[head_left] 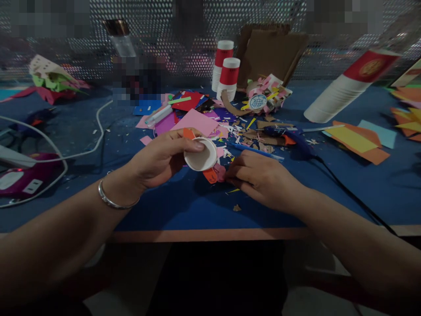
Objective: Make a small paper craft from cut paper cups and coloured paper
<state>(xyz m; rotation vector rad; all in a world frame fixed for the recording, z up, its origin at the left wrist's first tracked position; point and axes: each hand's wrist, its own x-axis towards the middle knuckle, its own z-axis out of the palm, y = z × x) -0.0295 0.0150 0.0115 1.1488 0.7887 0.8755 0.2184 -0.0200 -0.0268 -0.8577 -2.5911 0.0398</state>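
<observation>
Holding paper cup [201, 154] in left grip [158, 160], mouth tipped rightward; pinching orange scrap [210, 176] in right grip [259, 177], just below rim.

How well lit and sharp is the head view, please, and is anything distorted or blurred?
Head view: dim, forearms at the bottom nearly black; the white cup in the left hand is brightest and sharp; the lying cup stack stretches toward the right edge; background patches are pixelated.

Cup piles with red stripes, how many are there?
3. Two stand together at the back, a rear pile and a front pile; a long pile tilts at the right. More may hide.
</observation>
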